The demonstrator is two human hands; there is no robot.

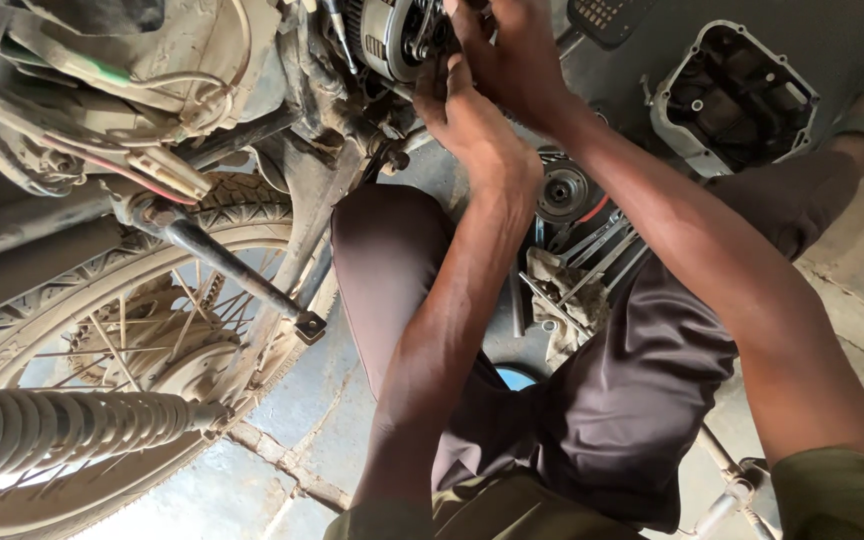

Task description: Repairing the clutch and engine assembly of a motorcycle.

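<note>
Both my hands reach up to the open side of a motorcycle engine (392,35) at the top middle. My left hand (472,130) is pressed against the round metal part there, fingers curled at its lower edge. My right hand (512,55) sits above it, fingers closed on the same part near the frame's top edge. What the fingertips grip is hidden. I squat, with my knees in dark trousers (392,260) below my arms.
The dusty rear wheel (132,330) with spokes and a shock spring (62,430) fills the left. On the concrete floor lie an engine cover (732,100), a round clutch part (562,190) and several wrenches on a rag (582,275).
</note>
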